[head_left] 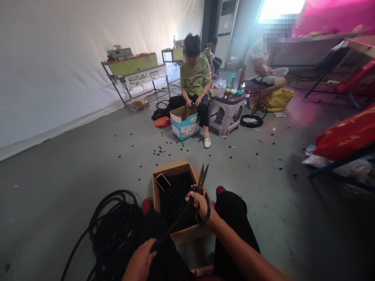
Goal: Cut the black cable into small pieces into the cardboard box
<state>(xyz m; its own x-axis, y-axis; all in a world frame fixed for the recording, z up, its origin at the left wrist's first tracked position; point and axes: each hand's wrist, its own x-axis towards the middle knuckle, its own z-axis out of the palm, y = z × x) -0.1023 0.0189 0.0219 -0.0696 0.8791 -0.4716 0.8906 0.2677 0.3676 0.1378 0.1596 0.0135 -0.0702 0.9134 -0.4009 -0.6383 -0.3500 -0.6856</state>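
Note:
My right hand (200,203) is closed around the black-handled scissors (202,177), whose blades point away from me and stand slightly apart. Its thumb and fingers also meet the far end of a black hose (175,221). Lower down, my left hand (142,257) is wrapped round the same hose. Beneath the scissors, a cardboard box (191,232) stands between my feet, filled with small black pieces (175,195). A dark, flat rectangular object with a light rim (162,182) lies on the pieces at the box's far left.
To my left lies a large coil of black hose (115,230). Ahead, a person in green (195,74) sits behind a blue-and-white box (186,127), beside a plastic stool (227,111). Another person (260,66) sits farther right. Black bits dot the floor; a red-covered item (345,134) stands right.

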